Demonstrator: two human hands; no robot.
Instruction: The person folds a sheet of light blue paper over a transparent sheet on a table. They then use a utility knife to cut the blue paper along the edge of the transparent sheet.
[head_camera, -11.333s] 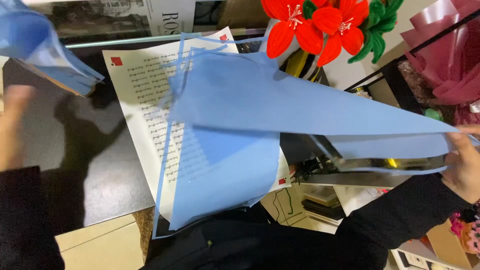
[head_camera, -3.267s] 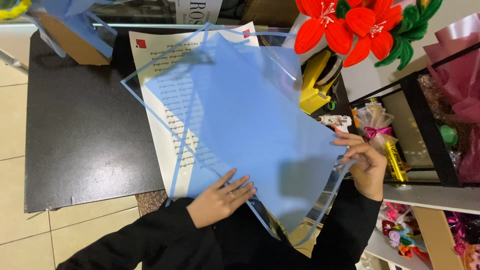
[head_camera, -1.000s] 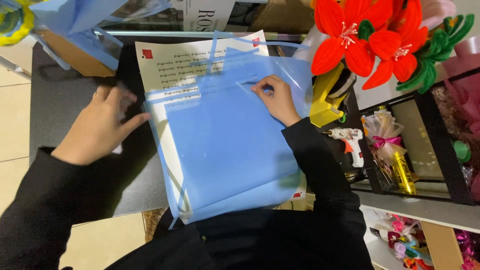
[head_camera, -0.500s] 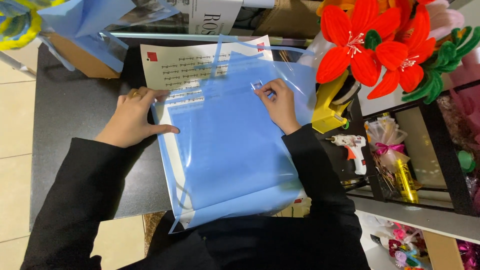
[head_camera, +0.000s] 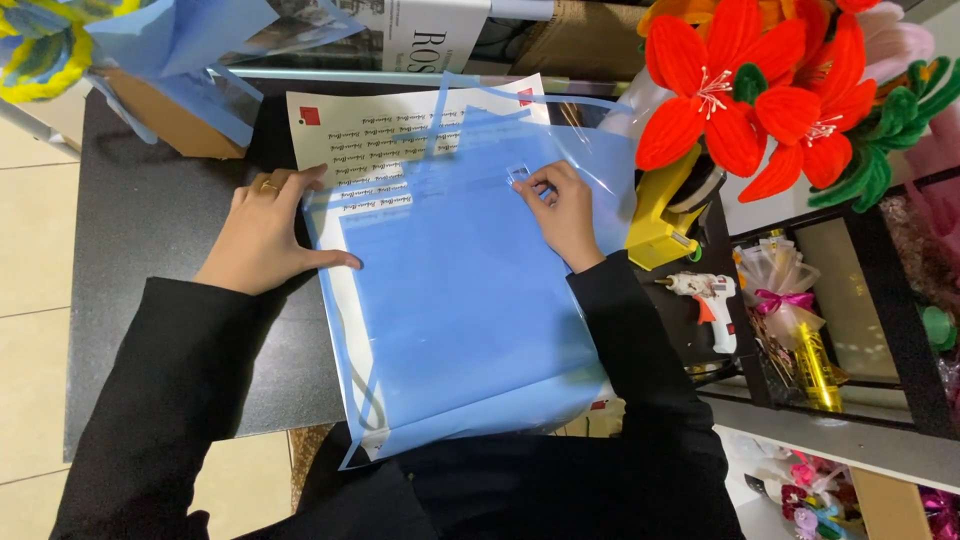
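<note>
Both hands on a blue sheet, centre of the frame.

I see the black table (head_camera: 170, 330) filling the left and middle of the frame, and on it a printed paper sheet (head_camera: 400, 150) under a translucent blue wrapping sheet (head_camera: 470, 320) that runs from upper centre to lower centre. My left hand (head_camera: 265, 235) lies flat and released, fingers spread, on the blue sheet's left edge at centre left. My right hand (head_camera: 560, 210) pinches a small clear piece of tape (head_camera: 518, 175) against the sheet just above centre. Red artificial flowers (head_camera: 760, 100) fill the upper right; a yellow tape dispenser (head_camera: 665, 215) sits below them, a small glue gun (head_camera: 705, 295) lower.
</note>
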